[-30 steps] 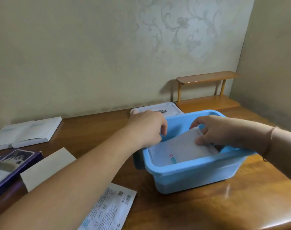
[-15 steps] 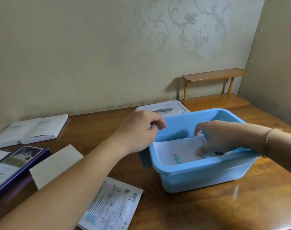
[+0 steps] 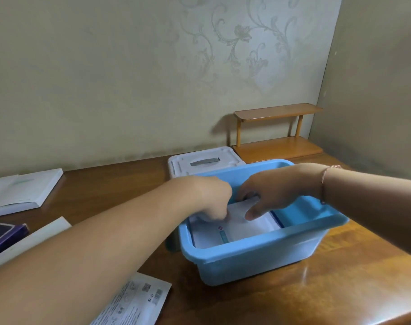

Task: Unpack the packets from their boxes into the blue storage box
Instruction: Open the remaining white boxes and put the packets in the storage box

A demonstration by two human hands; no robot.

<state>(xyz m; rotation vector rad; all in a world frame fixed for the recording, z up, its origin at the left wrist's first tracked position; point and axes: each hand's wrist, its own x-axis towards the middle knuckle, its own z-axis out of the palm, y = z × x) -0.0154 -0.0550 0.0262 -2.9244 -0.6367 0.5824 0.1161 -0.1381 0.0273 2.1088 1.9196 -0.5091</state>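
Note:
The blue storage box (image 3: 258, 248) stands on the wooden table, right of centre. A white packet (image 3: 235, 227) with a small red and teal mark lies flat inside it, on top of others. My left hand (image 3: 209, 198) reaches in from the left, its curled fingers down on the packet's left part with the fingertips hidden. My right hand (image 3: 270, 193) comes in from the right and pinches the packet's far edge, thumb on top. A printed packet (image 3: 134, 303) lies on the table by my left forearm.
The white lid (image 3: 204, 160) lies behind the blue box, and a small wooden shelf (image 3: 277, 132) stands against the wall. At the left are an open white box (image 3: 24, 191), a purple box (image 3: 2, 238) and a plain white sheet (image 3: 35, 240).
My left hand has moved from the box's left rim down into the box onto the packet. My right hand has shifted left along the packet, which now lies flatter.

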